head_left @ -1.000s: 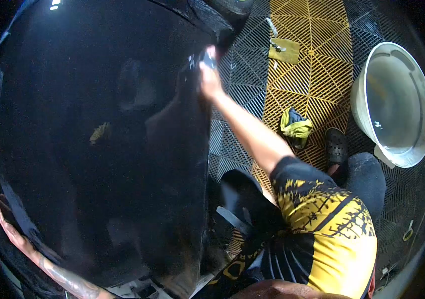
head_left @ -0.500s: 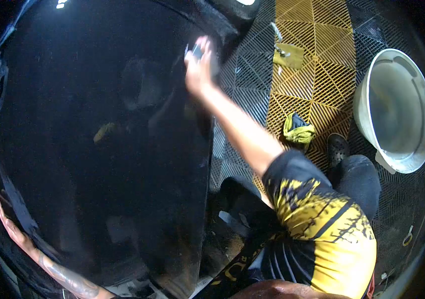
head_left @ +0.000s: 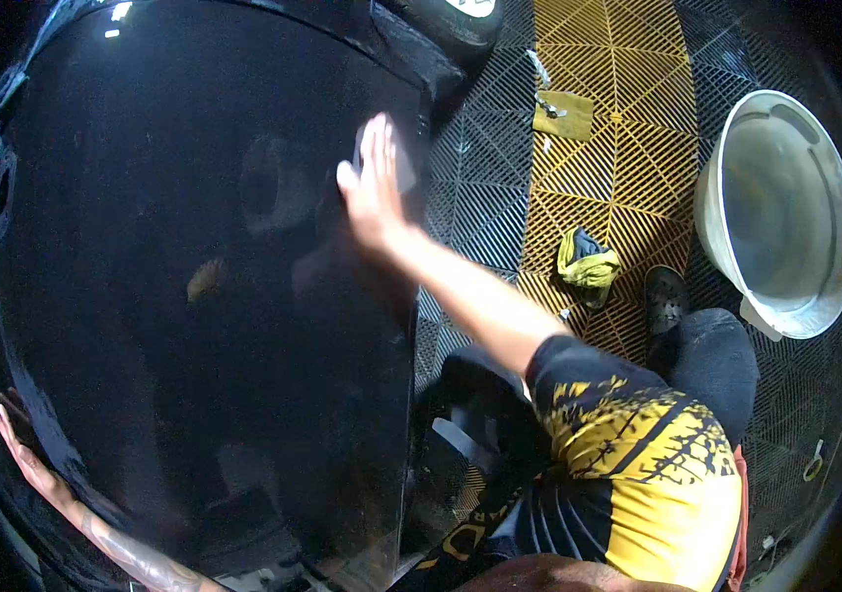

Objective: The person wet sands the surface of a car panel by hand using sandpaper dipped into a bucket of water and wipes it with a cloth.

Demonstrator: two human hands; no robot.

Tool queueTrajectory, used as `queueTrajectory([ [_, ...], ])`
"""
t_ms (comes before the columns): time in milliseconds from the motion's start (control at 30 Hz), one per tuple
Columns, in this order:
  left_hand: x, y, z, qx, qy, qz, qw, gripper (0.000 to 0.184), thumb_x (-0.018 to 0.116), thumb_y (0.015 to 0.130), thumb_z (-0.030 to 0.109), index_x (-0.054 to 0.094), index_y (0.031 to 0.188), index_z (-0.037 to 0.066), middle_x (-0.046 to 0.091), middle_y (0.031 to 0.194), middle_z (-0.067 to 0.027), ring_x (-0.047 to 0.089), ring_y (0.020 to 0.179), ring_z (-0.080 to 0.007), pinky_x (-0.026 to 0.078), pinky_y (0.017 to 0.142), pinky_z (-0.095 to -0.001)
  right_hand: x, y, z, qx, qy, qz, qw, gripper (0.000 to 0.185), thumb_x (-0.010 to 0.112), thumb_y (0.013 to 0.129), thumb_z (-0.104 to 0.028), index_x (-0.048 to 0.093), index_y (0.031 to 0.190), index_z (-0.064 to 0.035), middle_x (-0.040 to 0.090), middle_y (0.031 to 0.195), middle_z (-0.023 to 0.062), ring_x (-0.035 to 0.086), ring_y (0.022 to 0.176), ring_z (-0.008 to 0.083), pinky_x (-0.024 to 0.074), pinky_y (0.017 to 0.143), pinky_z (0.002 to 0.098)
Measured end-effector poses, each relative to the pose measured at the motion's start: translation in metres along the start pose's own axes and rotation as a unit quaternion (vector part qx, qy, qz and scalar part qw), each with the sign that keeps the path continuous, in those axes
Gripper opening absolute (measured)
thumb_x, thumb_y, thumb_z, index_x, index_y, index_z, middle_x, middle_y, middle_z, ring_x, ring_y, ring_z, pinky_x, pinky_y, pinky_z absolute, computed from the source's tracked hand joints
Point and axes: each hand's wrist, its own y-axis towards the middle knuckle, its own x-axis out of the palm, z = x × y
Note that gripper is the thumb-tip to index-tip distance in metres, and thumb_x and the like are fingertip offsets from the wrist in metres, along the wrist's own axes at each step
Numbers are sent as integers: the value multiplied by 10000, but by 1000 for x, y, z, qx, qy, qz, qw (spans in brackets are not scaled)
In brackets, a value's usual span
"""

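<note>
A glossy black car panel (head_left: 174,365) fills the left half of the view. My right hand (head_left: 374,192) lies flat against its upper right part, fingers stretched out and thumb apart. A pale patch shows beside these fingers; whether it is a thin pad under the palm or a reflection, I cannot tell. At the lower left, my left hand (head_left: 31,464) rests on the panel's far edge with its fingers straight, and I see nothing in it. Both hands are mirrored faintly in the dark surface.
A whitish bucket (head_left: 712,212) stands on the grated floor (head_left: 628,187) at right. A yellow-and-dark cloth (head_left: 589,261) lies near my shoe (head_left: 666,296). Farther up are a flat yellow piece (head_left: 567,115) and the car's wheel (head_left: 456,30).
My right hand has slid down and slightly left along the panel, and its fingers now lie straighter. My left hand keeps its place on the edge; the view has shifted slightly.
</note>
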Motion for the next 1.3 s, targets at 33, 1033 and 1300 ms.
queueTrajectory([
  [33,-1,-1,0,4,-4,-2,1000,719,188,1017,560,363,1486,44,273,1576,-151,213,1472,-301,121,1193,-463,-4,26,7,-3,4,12,1000,747,363,993,-340,47,1487,121,-4,1572,317,-17,1474,441,20,1200,495],
  [1033,3,0,3,-21,3,15,1000,746,199,1003,595,371,1484,52,265,1579,-151,208,1474,-306,117,1192,-471,-45,96,6,264,-43,-35,963,601,283,994,-254,213,1445,137,89,1536,371,100,1455,470,155,1182,532],
  [1300,4,1,8,-20,-8,13,1000,754,189,997,606,379,1481,60,295,1567,-145,222,1471,-294,135,1192,-478,-14,84,30,29,51,16,998,733,396,954,-292,93,1494,99,16,1577,307,11,1477,428,34,1202,478],
])
